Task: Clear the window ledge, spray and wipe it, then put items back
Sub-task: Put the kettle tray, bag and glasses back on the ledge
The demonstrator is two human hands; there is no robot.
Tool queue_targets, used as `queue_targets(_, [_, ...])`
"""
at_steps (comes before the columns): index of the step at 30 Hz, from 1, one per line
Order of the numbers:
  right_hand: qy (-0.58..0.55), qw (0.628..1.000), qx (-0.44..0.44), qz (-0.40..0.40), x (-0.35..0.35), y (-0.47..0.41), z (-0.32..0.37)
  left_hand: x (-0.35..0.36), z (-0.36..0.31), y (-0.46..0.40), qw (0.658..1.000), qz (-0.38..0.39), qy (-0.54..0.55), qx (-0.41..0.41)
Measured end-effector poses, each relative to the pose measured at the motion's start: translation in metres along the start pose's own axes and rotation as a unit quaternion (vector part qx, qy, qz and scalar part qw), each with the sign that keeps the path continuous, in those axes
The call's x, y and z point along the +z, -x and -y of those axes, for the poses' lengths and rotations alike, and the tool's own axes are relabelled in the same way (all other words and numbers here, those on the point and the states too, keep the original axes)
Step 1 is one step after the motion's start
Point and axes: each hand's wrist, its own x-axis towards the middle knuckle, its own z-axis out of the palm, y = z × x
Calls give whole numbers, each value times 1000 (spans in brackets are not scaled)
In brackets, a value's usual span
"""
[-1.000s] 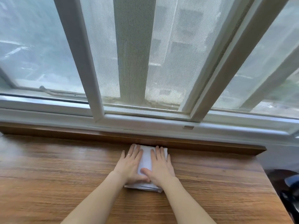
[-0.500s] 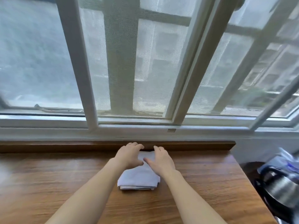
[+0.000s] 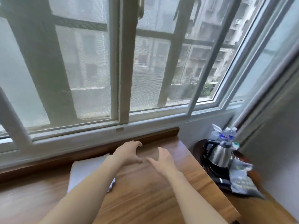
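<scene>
Both hands hover over the wooden bench [image 3: 145, 191] near its back edge, holding nothing: the left hand [image 3: 127, 153] has loosely curled fingers, the right hand [image 3: 163, 159] spread ones. The folded white cloth [image 3: 87, 172] lies beside them, under the left forearm

The ledge [image 3: 145, 188] is brown wood with visible grain and a soft sheen. On it at nine o'clock lies a folded white cloth [image 3: 87, 170], matt. At three o'clock the kettle [image 3: 220, 155] is polished metal with glossy black plastic, beside clear plastic bottles [image 3: 227, 134] and a crinkled packet [image 3: 241, 178].
</scene>
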Motion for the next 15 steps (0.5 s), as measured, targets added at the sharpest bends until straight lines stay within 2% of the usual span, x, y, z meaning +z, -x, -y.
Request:
queue_targets(7, [-1, 998, 49, -37, -78, 8, -109, 41, -120, -52, 999, 1, -21, 41])
queue_targets(15, [12, 996, 60, -65, -166, 12, -244, 113, -257, -110, 998, 4, -12, 65])
